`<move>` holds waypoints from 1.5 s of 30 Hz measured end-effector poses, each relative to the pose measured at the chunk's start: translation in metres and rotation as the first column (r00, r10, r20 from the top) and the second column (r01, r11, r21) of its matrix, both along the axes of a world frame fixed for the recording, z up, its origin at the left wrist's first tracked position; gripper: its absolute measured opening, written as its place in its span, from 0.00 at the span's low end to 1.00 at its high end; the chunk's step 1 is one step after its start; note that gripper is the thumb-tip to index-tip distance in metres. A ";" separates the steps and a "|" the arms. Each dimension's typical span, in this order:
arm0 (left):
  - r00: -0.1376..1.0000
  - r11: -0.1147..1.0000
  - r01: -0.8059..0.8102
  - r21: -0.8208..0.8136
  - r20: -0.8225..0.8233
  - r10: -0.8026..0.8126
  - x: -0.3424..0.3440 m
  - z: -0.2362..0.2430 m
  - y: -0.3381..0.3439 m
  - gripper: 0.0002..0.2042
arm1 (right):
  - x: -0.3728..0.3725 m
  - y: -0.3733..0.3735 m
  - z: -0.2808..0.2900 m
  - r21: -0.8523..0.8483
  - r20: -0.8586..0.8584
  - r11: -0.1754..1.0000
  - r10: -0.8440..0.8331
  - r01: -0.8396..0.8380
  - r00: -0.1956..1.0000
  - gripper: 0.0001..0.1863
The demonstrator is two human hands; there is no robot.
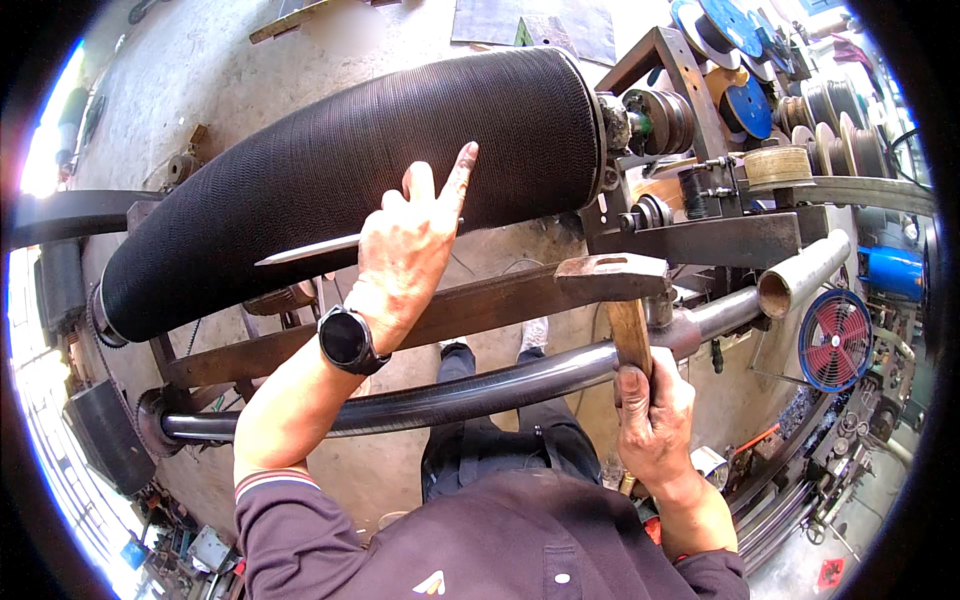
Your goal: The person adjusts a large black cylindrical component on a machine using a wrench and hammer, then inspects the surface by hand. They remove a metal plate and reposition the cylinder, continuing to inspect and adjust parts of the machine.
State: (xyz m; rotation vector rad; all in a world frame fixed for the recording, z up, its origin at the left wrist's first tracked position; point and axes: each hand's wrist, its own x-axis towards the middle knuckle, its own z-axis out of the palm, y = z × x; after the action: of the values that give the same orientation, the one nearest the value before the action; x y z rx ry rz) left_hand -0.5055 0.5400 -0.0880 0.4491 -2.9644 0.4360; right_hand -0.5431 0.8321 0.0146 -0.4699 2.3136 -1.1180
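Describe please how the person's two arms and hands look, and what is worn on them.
Both hands are bare, with no gloves. The left hand has a round black wristwatch on a black strap. The dark maroon sleeve is pushed up the left forearm, its cuff edged with thin red and white stripes. The right hand shows no watch or ring.

A: Floor (pixel 200 60): bare concrete, dusty, stained. Dark mat (pixel 535 25) lying at the far end.

B: Right side: red fan (pixel 835 340) in a round cage, blue drum (pixel 893 270) near it, spools (pixel 735 40) stacked on a rack.

A: Light: strong daylight glare along the left edge.
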 end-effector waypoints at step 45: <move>0.708 -0.020 0.600 0.799 -0.543 -0.453 -0.036 0.127 0.293 0.26 | 0.022 0.333 -0.130 0.265 -0.587 0.642 -0.485 0.720 0.648 0.19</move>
State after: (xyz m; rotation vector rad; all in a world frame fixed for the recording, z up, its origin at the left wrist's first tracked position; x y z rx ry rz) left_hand -0.5412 0.8330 0.0389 -0.6732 -2.4804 -1.5770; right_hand -0.5209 1.1649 -0.1156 0.3579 3.2059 -0.6585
